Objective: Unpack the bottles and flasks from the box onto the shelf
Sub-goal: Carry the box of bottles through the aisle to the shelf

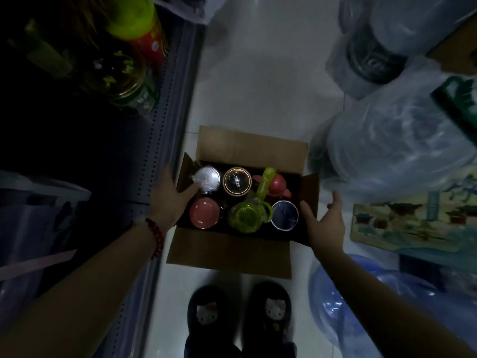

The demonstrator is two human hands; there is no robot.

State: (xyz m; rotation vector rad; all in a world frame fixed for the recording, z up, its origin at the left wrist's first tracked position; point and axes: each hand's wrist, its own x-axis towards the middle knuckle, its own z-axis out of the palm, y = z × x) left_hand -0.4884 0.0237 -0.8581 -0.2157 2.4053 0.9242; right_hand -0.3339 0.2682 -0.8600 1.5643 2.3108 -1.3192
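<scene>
An open cardboard box (247, 148) sits on the pale floor in front of my feet. Inside stand several bottles and flasks seen from above: a silver lid (207, 179), a black gold-rimmed lid (237, 181), a pink lid (204, 212), a green bottle with a strap (245, 215), a red-pink bottle (277, 186) and a dark steel-rimmed lid (284, 215). My left hand (171, 200) reaches over the box's left flap, its thumb touching the silver lid. My right hand (326, 223) hovers open at the right flap, holding nothing.
A dark metal shelf (170, 104) runs along the left, holding a green-capped red bottle (140, 32) and a glass jar (121, 73). Plastic-wrapped goods (397, 146), a printed box (413, 223) and a blue bag (361, 301) crowd the right side. My slippers (240, 316) stand below the box.
</scene>
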